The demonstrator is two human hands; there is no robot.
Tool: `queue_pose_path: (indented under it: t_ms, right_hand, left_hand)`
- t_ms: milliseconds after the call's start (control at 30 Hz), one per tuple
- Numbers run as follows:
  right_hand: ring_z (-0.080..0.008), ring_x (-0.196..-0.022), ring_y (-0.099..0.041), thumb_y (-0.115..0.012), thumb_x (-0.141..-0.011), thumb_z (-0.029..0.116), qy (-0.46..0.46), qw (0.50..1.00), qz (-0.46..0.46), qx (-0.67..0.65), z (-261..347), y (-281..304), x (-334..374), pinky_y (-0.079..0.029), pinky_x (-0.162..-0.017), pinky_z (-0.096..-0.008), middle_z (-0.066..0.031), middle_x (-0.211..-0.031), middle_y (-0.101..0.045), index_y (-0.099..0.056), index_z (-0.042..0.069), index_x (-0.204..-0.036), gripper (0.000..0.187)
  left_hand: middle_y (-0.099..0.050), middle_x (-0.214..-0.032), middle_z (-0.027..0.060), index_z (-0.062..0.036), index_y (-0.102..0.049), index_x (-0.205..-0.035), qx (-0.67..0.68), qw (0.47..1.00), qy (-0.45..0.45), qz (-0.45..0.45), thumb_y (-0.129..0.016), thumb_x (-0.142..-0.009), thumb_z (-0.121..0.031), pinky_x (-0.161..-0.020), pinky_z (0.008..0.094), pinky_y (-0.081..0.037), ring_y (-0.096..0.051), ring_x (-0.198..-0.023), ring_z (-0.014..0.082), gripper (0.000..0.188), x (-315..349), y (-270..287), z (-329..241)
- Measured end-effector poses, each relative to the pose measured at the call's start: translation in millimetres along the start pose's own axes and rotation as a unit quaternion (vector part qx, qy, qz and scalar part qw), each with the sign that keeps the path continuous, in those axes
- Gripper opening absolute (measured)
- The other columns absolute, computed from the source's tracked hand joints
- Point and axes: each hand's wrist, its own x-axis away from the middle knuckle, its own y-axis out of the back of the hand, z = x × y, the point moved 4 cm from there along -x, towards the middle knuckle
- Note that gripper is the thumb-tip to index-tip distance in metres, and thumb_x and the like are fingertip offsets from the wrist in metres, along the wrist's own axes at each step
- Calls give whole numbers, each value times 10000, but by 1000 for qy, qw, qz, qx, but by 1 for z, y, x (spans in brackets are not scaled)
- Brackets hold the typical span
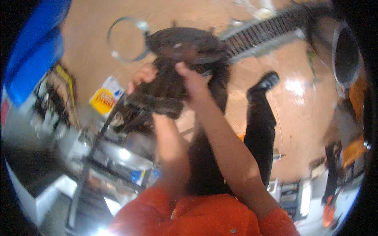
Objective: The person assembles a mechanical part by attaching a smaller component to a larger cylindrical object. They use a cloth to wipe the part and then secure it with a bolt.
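Note:
Both my hands are on a dark, grimy, ribbed part (169, 78) with a wide round flange (185, 41) at its far end. Motion blur hides its exact kind. My left hand (142, 77) reaches beneath it, its fingers curled round the left side. On the right side, my right hand (193, 82) grips it with the thumb on top, its other fingers mostly hidden. A thin metal ring (111, 39) lies just beyond on the left, close to the flange.
A slatted floor grate (264, 31) runs off to the far right, towards a round bucket-like container (346, 55). A yellow and white package (105, 97) is at the left, near a cluttered metal-framed cart (84, 173). Blue sheeting (35, 55) hangs far left. My shoe (269, 80) stands right.

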Motion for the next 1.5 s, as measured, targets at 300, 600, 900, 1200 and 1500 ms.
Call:
queue_pose_path:
  t_ms: [300,600,900,1200,1500]
  right_hand:
    - [-262,-814,-661,-531,-949,212,-32,994,-56,-84,84,10,101,-528,-770,-419,-146,-961,-661,-562,-60,-1106,316]
    - [-222,-947,-608,-474,-993,220,173,839,67,-512,38,64,249,-480,-876,-388,-102,-1032,-631,-564,-28,-1151,308]
    - [-286,-1121,-588,-409,-1027,271,328,632,153,-685,29,114,484,-428,-1030,-443,-177,-1230,-604,-521,-28,-1268,400]
    - [-299,-987,-665,-428,-1002,298,332,568,122,-743,28,331,663,-509,-910,-440,-144,-1132,-675,-586,26,-1196,369]
    - [-290,-875,-672,-474,-979,296,397,489,-13,-776,5,610,728,-539,-813,-421,-135,-1028,-688,-580,24,-1180,354]
  left_hand:
    - [-492,-682,98,-47,-526,-674,-101,988,37,114,-244,-990,-482,-772,364,-335,-426,-723,228,607,6,-75,2]
    - [-502,-653,105,-36,-538,-673,-45,925,229,301,-183,-986,-579,-723,339,-339,-434,-690,222,720,105,-287,-32]
    - [-497,-641,104,-40,-532,-662,-31,735,389,554,-168,-977,-628,-703,335,-341,-430,-670,222,760,263,-485,-78]
    - [-501,-626,123,9,-535,-640,-70,606,450,652,-119,-987,-660,-670,339,-367,-457,-655,246,861,510,-630,19]
    - [-530,-679,103,-2,-538,-647,-100,485,484,722,-89,-965,-693,-666,316,-361,-481,-683,217,883,806,-700,149]
